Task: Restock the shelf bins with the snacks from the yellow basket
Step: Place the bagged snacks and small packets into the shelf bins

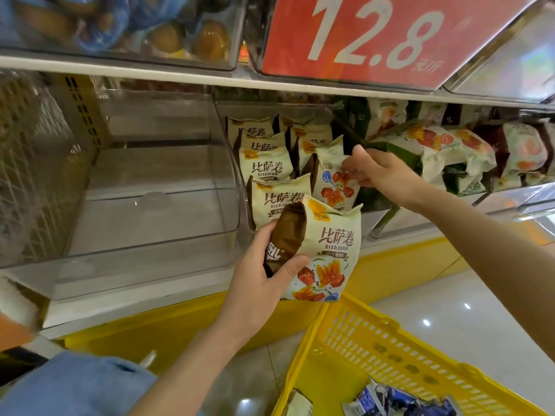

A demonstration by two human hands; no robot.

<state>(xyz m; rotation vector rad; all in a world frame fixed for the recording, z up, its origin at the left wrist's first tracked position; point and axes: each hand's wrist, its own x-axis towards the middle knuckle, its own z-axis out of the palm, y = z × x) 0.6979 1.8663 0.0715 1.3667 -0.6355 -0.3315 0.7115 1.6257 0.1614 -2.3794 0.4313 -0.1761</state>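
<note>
My left hand [264, 283] grips a cream and brown snack packet [324, 250] just in front of the middle clear shelf bin [237, 175]. That bin holds several packets of the same kind [270, 166], stacked upright. My right hand [381, 172] reaches into the bin's right side and pinches another such packet [333, 184] by its edge. The yellow basket [375, 343] sits low at the right, with a blue and white packet [390, 400] and a pale packet [297, 403] in it.
An empty clear bin [144, 205] stands to the left. To the right, a bin holds green and cream packets [435, 145]. Above hang a red price sign [375, 34] and a bin of blue-wrapped cakes [120, 25]. A yellow shelf base [180, 322] runs below.
</note>
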